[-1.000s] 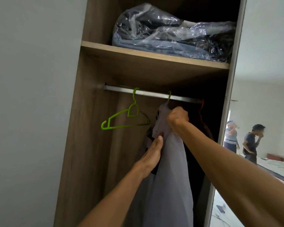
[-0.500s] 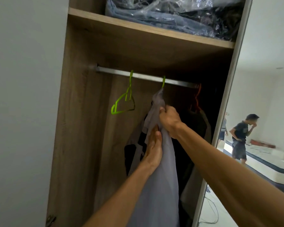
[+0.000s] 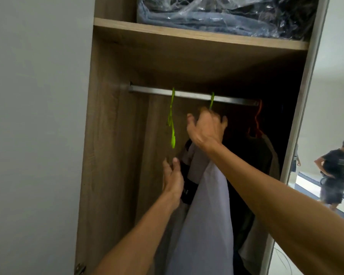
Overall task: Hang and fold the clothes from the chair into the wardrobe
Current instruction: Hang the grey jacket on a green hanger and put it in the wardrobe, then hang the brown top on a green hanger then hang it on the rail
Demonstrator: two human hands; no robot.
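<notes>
Head camera: a pale grey soft cloth garment [image 3: 207, 215] hangs below the steel wardrobe rail [image 3: 187, 94] on a green plastic hanger [image 3: 212, 101]. Just under the rail the right hand [image 3: 206, 128] spreads its fingers, gripping nothing; lower down, the left hand [image 3: 173, 181] is likewise loose. The garment looks light and limp, best held at the shoulders.

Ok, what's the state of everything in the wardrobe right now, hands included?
Wardrobe: open.
Empty green hanger: on the rail, bare, edge-on to camera.
Pale grey garment: hanging from a second green hanger on the rail.
Dark garment: hanging on an orange hanger.
Plastic-wrapped bundle: lying on the top shelf.
Left hand: open, beside the pale garment.
Right hand: open, at the garment's top.
</notes>
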